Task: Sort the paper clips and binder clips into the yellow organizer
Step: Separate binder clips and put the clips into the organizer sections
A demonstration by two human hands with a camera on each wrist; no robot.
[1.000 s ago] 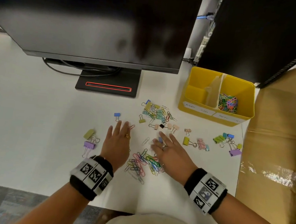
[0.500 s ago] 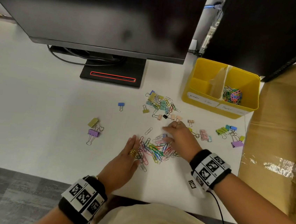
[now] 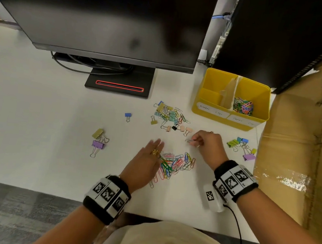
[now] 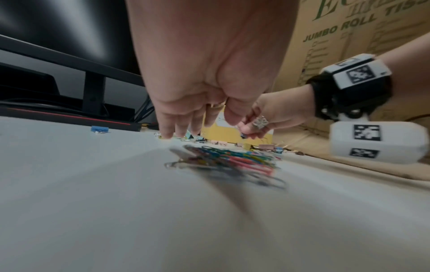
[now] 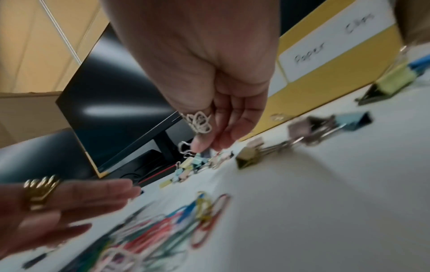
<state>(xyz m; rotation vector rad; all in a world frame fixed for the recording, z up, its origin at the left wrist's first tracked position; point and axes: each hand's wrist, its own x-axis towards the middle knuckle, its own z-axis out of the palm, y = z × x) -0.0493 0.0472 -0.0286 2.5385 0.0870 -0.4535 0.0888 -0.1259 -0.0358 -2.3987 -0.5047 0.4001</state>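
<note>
A loose pile of coloured paper clips [image 3: 175, 163] lies on the white desk [image 3: 36, 128]. My left hand [image 3: 154, 147] rests flat at the pile's left edge with straight fingers. My right hand [image 3: 195, 141] hovers just beyond the pile, its fingertips pinching a small binder clip [image 5: 185, 148] by its wire handle. The yellow organizer [image 3: 209, 91] stands at the back right. Its right compartment holds paper clips [image 3: 243, 106]; the left one looks empty. Binder clips lie in groups: a middle cluster [image 3: 168, 115], a right group [image 3: 241, 146], a left pair [image 3: 98, 140] and a single blue one [image 3: 128, 115].
A black monitor [image 3: 107, 17] on its stand [image 3: 120, 83] fills the back of the desk. A large cardboard box [image 3: 303, 137] walls off the right side. A dark computer case [image 3: 284, 35] rises behind the organizer. The desk's front edge runs just below my wrists.
Both hands raked the paper clips together into one pile. My right hand then left the pile, moved right and away, and curled its fingers on a small binder clip.
</note>
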